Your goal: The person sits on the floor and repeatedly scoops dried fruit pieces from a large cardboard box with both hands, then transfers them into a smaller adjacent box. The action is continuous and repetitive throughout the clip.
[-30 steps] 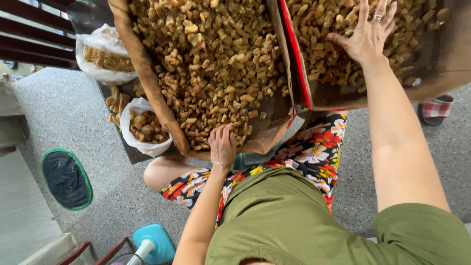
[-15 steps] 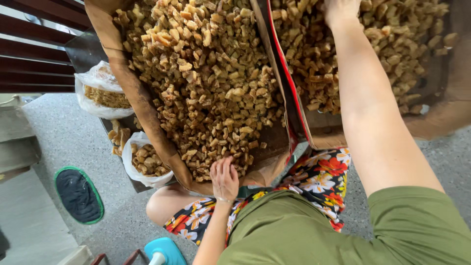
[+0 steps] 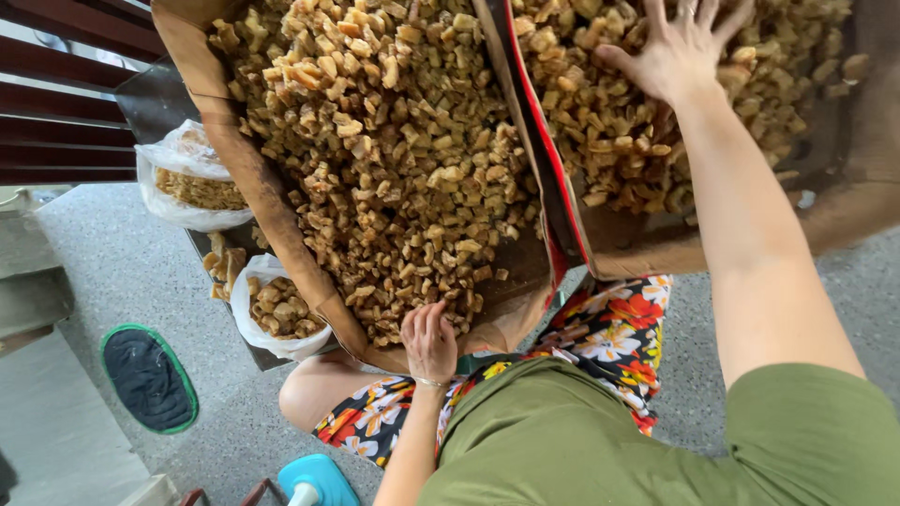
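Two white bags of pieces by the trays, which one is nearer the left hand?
The lower white bag, beside the left tray's near corner; the upper white bag lies farther from the left hand.

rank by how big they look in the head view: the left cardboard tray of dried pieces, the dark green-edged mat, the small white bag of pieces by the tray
1. left cardboard tray, by far the largest.
2. dark green-edged mat.
3. small white bag, close to the mat in size; partly tucked under the tray, so their order is unsure.
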